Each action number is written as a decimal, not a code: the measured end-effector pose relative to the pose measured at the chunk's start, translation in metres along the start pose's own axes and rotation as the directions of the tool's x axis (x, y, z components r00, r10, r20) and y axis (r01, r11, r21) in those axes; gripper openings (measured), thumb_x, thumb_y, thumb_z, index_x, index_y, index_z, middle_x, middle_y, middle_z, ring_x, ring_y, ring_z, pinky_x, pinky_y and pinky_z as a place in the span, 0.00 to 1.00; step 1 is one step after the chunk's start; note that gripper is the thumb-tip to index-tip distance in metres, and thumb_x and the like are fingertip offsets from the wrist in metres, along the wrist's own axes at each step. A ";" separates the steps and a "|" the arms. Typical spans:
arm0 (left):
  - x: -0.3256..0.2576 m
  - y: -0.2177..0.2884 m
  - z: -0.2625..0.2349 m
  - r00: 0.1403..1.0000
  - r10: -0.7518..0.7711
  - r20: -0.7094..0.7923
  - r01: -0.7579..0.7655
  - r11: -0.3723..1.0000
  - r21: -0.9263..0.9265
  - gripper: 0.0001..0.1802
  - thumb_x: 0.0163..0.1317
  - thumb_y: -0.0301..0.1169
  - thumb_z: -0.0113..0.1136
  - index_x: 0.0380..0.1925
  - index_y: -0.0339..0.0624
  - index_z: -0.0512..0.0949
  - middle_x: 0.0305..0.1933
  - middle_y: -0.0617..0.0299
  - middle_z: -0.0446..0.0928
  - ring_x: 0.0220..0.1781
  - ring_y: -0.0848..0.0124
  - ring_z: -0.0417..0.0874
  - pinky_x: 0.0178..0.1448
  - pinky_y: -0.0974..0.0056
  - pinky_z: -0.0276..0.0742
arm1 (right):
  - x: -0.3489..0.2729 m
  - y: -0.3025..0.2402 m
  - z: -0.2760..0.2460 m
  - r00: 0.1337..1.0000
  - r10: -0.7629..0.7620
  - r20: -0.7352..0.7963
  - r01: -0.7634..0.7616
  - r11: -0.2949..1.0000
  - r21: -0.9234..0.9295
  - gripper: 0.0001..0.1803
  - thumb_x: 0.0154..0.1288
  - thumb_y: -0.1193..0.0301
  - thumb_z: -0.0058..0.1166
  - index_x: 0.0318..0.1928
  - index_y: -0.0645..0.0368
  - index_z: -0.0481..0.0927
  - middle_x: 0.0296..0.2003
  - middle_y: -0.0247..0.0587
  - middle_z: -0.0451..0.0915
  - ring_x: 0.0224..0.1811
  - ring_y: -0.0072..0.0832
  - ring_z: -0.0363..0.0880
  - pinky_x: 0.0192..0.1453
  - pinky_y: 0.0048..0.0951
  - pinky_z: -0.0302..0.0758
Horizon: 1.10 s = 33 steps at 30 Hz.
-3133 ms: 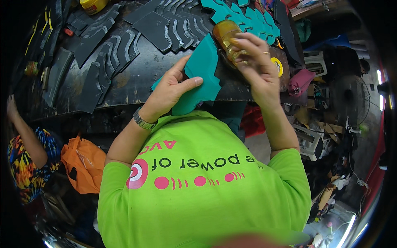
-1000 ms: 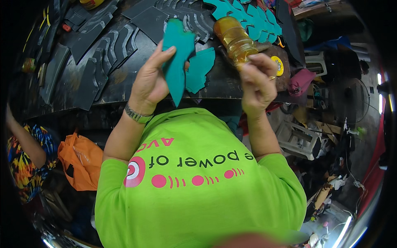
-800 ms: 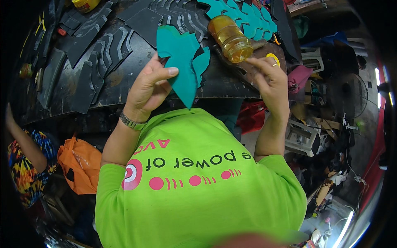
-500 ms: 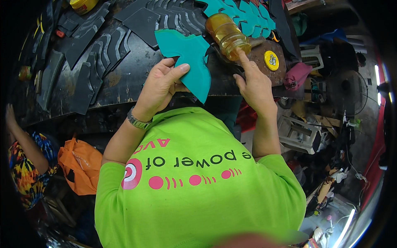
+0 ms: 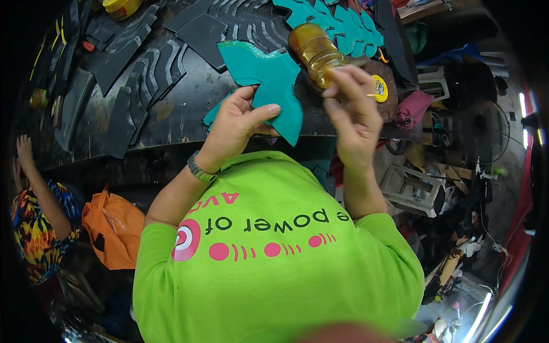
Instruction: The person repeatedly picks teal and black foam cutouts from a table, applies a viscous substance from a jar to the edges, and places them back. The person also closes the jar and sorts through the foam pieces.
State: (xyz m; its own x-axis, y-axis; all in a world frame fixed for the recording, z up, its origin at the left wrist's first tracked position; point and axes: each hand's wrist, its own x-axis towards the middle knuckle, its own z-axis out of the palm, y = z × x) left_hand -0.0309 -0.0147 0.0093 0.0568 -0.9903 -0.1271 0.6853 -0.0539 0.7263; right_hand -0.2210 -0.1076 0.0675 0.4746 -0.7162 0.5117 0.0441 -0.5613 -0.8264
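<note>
To the left of the transparent amber jar with ridged walls [image 5: 315,50], a flat teal sheet piece with curved edges [image 5: 264,74] was held by the left hand [image 5: 239,119], clamped between thumb and fingers. The jar's mouth was partly covered by the right hand [image 5: 355,107]; its fingers were bent and blurred, and whether anything was pinched could not be told. Right of the jar, a round yellow lid [image 5: 380,90] was seen. Beyond it, overlapping flat teal pieces [image 5: 346,43] were laid.

A head-worn fisheye camera looks down at close range on the bare left hand [image 5: 239,121], bare right hand [image 5: 355,111] and, beyond, a scuffed black worktable [image 5: 183,111].
</note>
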 end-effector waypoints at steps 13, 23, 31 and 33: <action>-0.001 0.002 0.001 0.999 -0.010 0.034 0.013 0.997 -0.083 0.23 0.72 0.27 0.62 0.64 0.35 0.70 0.53 0.56 0.84 0.48 0.71 0.88 0.46 0.66 0.90 | -0.013 0.026 0.031 0.992 0.119 0.037 -0.119 0.993 -0.002 0.31 0.62 0.89 0.54 0.66 0.57 0.79 0.59 0.38 0.70 0.46 0.21 0.75 0.50 0.23 0.76; -0.001 0.002 -0.001 0.999 -0.029 0.031 0.031 0.998 -0.061 0.23 0.72 0.27 0.61 0.64 0.35 0.69 0.55 0.57 0.83 0.51 0.71 0.88 0.49 0.64 0.90 | -0.011 0.030 0.028 0.982 0.137 0.127 -0.133 0.990 -0.045 0.26 0.64 0.89 0.51 0.60 0.59 0.84 0.54 0.37 0.73 0.49 0.21 0.74 0.56 0.23 0.73; 0.001 0.004 -0.007 0.992 -0.053 0.111 0.074 0.979 -0.188 0.23 0.73 0.26 0.60 0.65 0.36 0.68 0.56 0.55 0.81 0.53 0.69 0.87 0.53 0.59 0.91 | -0.014 0.035 0.027 0.979 0.132 0.153 -0.156 0.976 0.154 0.22 0.62 0.90 0.51 0.53 0.63 0.87 0.50 0.37 0.74 0.52 0.24 0.75 0.57 0.23 0.72; 0.003 0.004 -0.008 0.990 -0.053 0.132 0.081 0.972 -0.220 0.22 0.73 0.26 0.59 0.64 0.36 0.68 0.56 0.55 0.81 0.53 0.68 0.87 0.53 0.59 0.91 | -0.014 0.034 0.027 0.984 0.118 0.133 -0.137 0.980 0.147 0.22 0.61 0.90 0.51 0.50 0.59 0.88 0.47 0.36 0.74 0.50 0.24 0.75 0.55 0.23 0.74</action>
State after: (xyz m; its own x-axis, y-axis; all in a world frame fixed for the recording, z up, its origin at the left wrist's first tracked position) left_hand -0.0225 -0.0166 0.0063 -0.0756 -0.9943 -0.0748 0.8304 -0.1043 0.5473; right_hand -0.2019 -0.1055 0.0262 0.5893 -0.7155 0.3751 0.1078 -0.3905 -0.9143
